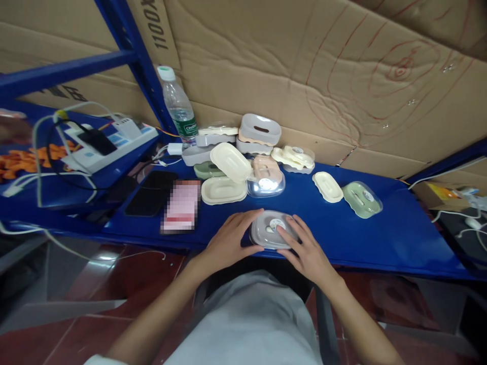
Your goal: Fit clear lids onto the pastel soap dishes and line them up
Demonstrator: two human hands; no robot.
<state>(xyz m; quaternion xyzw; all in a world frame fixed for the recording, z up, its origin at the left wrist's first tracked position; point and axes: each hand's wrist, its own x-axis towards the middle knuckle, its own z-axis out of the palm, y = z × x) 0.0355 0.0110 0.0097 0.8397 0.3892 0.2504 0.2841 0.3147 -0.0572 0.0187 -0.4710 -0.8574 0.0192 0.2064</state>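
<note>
A grey box with a clear lid and a round label [271,237] lies on the blue table [399,243] near its front edge. My left hand [229,239] holds its left side, thumb at the near edge and fingers at the far edge. On the right, my right hand [306,248] grips the same box, with fingertips on the lid and at its right side. Beyond the hands are a cream tray [223,191], a tilted cream piece [230,161] and a peach box with a clear lid [266,175].
Grey boxes [260,130] are stacked against the cardboard, beside a water bottle [178,109]. At the right lie a cream piece [327,187] and a green lidded box [361,199]. A phone [181,207], cables and a power strip [114,147] are at the left.
</note>
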